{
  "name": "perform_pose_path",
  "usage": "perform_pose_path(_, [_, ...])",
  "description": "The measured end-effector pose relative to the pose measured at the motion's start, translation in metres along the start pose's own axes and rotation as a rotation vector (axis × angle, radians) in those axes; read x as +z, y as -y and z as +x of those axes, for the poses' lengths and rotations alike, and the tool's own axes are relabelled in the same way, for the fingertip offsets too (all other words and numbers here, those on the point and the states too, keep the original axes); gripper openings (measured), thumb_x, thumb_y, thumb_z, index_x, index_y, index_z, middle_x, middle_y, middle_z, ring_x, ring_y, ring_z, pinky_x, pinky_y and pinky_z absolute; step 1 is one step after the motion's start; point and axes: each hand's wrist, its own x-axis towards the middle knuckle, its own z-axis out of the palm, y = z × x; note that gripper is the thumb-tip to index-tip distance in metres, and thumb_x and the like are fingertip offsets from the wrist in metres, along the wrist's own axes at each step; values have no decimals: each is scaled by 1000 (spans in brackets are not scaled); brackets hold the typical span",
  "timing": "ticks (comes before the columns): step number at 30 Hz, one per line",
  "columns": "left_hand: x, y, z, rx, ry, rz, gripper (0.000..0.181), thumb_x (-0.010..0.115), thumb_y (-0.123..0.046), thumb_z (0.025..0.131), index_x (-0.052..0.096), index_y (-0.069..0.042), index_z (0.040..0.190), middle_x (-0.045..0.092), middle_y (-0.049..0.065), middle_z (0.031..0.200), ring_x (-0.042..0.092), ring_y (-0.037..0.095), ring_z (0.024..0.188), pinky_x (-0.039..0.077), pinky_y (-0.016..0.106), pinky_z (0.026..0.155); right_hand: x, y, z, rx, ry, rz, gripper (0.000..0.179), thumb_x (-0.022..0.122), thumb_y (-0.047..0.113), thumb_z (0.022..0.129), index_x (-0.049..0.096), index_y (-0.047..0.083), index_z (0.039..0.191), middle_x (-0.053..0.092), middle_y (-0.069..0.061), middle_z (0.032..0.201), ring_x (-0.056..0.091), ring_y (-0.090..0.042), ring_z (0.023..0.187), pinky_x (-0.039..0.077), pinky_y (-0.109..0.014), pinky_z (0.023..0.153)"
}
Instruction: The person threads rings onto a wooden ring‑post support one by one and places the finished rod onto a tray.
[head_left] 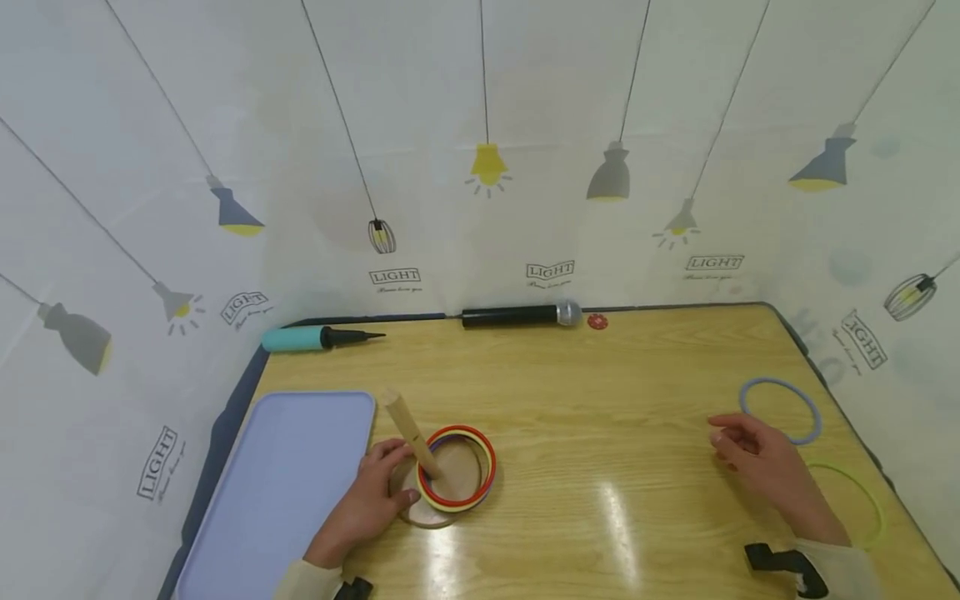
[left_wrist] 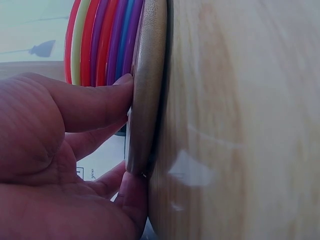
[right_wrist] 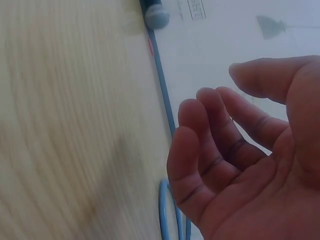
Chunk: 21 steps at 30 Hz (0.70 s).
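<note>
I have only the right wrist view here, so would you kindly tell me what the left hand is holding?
Observer: The left hand holds the round wooden base by its edge.
Operator: Thank you; is anything on that base?
Observer: Yes, the left wrist view shows a multicolored stack of rings on it.
Operator: I see part of a blue ring; is another loose ring near it?
Observer: Yes, the head view shows a green ring close by, nearer the person.
</note>
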Motion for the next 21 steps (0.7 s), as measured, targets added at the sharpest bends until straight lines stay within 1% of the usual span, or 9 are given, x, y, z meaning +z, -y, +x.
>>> perform_pose_path(2, [0,-1,0,-5,0,-5,56,85,-6,84,68,-12,137,51,17,151,39,46,143,35,62,116,-10,-6,-4,3,-23,8,41,63,21,108,59,-5,139,72,7,98,71,-7,83,60,-26,71])
perform_pose_path(5, [0,-1,1,-9,0,-9,57,85,-5,84,67,-12,138,51,17,151,39,46,143,35,63,116,-23,-14,-8,6,-71,11,37,65,19,107,61,-4,135,71,15,95,71,-4,82,60,-23,70])
perform_pose_path(7, [0,-1,1,-11,2,-7,57,84,-4,84,67,-12,138,51,18,151,39,46,143,34,63,116,-31,-19,-10,11,-93,-2,34,65,19,107,62,-1,134,71,18,94,70,-2,81,59,-22,69])
perform_pose_path(9, [0,-2,1,-15,5,-5,57,84,-4,85,67,-13,138,51,17,151,38,46,144,34,63,117,-38,-27,-12,17,-120,4,28,65,18,106,65,5,132,70,20,93,70,0,81,59,-21,68])
perform_pose_path(12, [-2,-3,0,-14,7,-7,56,85,-6,84,67,-12,138,50,17,152,38,46,144,34,63,117,-49,-40,-14,35,-138,-7,26,64,21,107,66,12,132,70,22,93,69,3,82,57,-18,68])
perform_pose_path(14, [-3,-4,0,-10,10,-13,57,85,-7,84,67,-11,139,50,17,152,38,46,144,34,63,117,-54,-47,-16,45,-166,-4,26,65,21,107,66,11,131,70,24,93,69,5,82,56,-15,68])
perform_pose_path(19, [-4,-3,-1,-8,19,-17,60,86,-8,84,65,-9,141,50,17,152,38,47,144,33,63,116,-65,-56,-22,88,-245,-128,40,66,26,106,63,-5,131,62,38,88,60,19,78,49,-7,67])
perform_pose_path(21, [-4,-2,-2,-14,23,-19,60,85,-8,85,65,-9,141,50,17,152,37,47,145,33,64,116,-70,-61,-24,108,-270,-175,43,67,29,105,64,-5,131,57,43,88,55,24,78,45,-5,67])
